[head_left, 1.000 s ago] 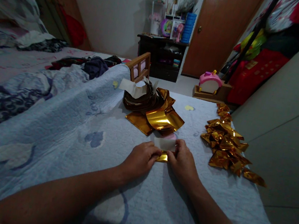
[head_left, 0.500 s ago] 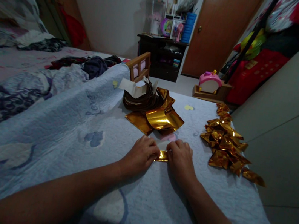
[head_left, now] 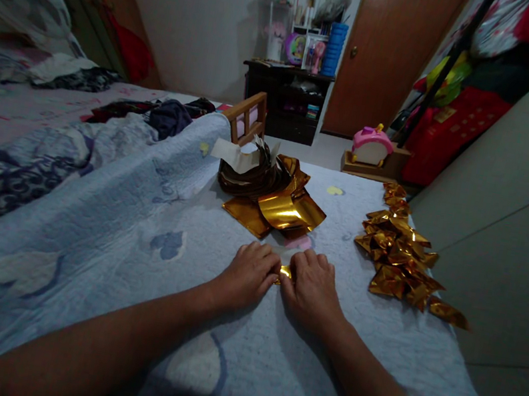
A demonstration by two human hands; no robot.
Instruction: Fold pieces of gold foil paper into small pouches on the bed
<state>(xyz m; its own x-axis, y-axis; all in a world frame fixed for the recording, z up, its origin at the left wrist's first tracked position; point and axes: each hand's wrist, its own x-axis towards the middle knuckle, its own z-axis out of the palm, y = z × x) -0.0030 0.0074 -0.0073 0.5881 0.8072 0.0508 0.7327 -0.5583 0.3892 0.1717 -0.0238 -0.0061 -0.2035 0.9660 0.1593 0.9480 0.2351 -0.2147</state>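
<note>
Both hands are down on the pale blue quilted bedspread (head_left: 149, 219), knuckles up, thumbs meeting. Left hand (head_left: 247, 275) and right hand (head_left: 311, 287) have fingers curled nearly closed, pinching and pressing a small folded piece of shiny gold foil paper (head_left: 285, 273) between them. Only a sliver of it shows in the gap; the rest is under the fingers.

Handling read: the foil piece looks very light, thin and crease-holding, probably slick on the gold face. It likely crushes or tears if gripped hard. The soft bed gives little backing, so a pinch along the folded edges with fingertips seems the better hold than pressing flat.

At 12 o'clock, near the hands: a loose stack of flat gold foil sheets (head_left: 287, 212), with a dark fanned bundle of more sheets (head_left: 250, 179) behind it and a pale paper strip on top.

At 2 o'clock: a pile of crumpled-looking folded gold foil pieces (head_left: 400, 251), well apart from the hands.

Further at 12 o'clock: a small wooden chair back (head_left: 245, 117), then a dark cluttered cabinet (head_left: 284, 96) and a brown door (head_left: 395, 51).
</note>
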